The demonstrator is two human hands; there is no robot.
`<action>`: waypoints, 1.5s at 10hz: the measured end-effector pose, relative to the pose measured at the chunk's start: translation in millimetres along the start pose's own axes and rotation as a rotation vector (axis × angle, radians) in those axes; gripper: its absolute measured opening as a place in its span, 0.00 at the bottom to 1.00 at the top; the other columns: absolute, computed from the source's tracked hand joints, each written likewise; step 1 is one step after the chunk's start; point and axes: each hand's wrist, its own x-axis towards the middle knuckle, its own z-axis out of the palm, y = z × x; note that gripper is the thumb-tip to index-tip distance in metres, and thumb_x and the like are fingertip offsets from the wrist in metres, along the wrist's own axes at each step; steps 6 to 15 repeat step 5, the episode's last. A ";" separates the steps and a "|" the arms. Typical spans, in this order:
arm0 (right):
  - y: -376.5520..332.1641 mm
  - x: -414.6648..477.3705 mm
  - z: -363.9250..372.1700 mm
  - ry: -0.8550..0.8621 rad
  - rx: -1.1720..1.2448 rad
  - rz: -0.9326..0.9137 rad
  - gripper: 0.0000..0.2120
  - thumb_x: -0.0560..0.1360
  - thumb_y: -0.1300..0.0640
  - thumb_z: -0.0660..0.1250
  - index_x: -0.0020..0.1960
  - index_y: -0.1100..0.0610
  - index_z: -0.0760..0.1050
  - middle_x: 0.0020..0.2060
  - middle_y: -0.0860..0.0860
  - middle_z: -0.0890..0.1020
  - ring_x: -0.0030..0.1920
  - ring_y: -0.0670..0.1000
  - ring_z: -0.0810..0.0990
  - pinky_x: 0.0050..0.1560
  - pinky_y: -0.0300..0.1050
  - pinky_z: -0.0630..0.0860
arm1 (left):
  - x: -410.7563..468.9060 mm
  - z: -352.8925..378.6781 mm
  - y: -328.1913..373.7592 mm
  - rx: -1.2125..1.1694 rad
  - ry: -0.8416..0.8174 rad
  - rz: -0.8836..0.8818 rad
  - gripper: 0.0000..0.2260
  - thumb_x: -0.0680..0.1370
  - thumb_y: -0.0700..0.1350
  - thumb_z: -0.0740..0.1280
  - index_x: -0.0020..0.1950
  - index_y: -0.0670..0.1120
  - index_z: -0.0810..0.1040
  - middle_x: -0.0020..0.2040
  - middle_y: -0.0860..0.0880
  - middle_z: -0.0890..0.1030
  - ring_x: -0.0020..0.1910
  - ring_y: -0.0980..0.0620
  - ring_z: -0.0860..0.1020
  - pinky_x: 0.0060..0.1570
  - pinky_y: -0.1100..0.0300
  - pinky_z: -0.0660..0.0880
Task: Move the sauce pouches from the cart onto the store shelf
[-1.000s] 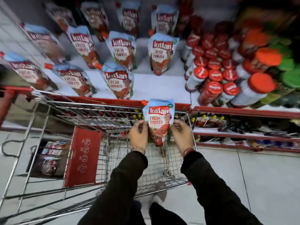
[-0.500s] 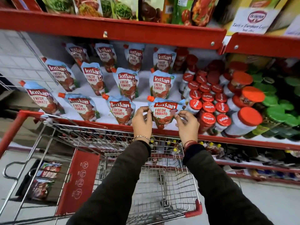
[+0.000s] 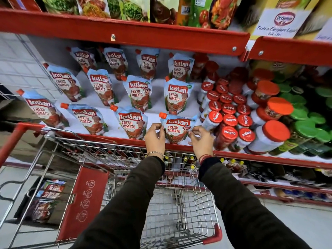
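Red shelf edge [image 3: 115,139]: runs just under the front pouch row, above the wire cart [image 3: 179,209].
Pouch [image 3: 175,129]: Kissan Fresh Tomato, upright at shelf front, rightmost in row, beside Mapro jars [image 3: 226,135].
L hand [image 3: 154,139]: fingertips pinch pouch's left edge, narrow grip.
R hand [image 3: 201,140]: thumb + fingers pinch pouch's right edge.
Cart basket: no pouches visible inside.
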 end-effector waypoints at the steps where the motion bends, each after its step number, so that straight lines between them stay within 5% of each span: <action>1: -7.7 -3.2 -7.4 -0.036 0.016 0.050 0.10 0.78 0.63 0.67 0.59 0.58 0.76 0.55 0.57 0.83 0.50 0.54 0.83 0.50 0.54 0.84 | -3.1 -2.8 1.8 0.001 -0.025 -0.023 0.08 0.79 0.41 0.63 0.56 0.41 0.79 0.53 0.41 0.83 0.50 0.44 0.82 0.50 0.58 0.78; 3: -64.5 -45.8 -71.2 -0.006 0.219 -0.064 0.14 0.78 0.62 0.66 0.64 0.56 0.76 0.58 0.52 0.82 0.58 0.52 0.82 0.53 0.49 0.84 | -14.1 -13.2 12.4 -0.046 -0.026 -0.023 0.11 0.79 0.39 0.63 0.61 0.41 0.77 0.57 0.42 0.82 0.55 0.45 0.81 0.56 0.56 0.77; 5: -194.1 -125.4 -186.3 0.259 0.412 -0.572 0.12 0.77 0.60 0.68 0.59 0.61 0.77 0.48 0.55 0.83 0.48 0.54 0.84 0.42 0.41 0.84 | -30.4 -34.4 41.0 -0.195 0.079 0.123 0.11 0.80 0.44 0.62 0.62 0.49 0.75 0.61 0.46 0.79 0.60 0.48 0.78 0.61 0.47 0.78; 15: -194.1 -125.4 -186.3 0.259 0.412 -0.572 0.12 0.77 0.60 0.68 0.59 0.61 0.77 0.48 0.55 0.83 0.48 0.54 0.84 0.42 0.41 0.84 | -30.4 -34.4 41.0 -0.195 0.079 0.123 0.11 0.80 0.44 0.62 0.62 0.49 0.75 0.61 0.46 0.79 0.60 0.48 0.78 0.61 0.47 0.78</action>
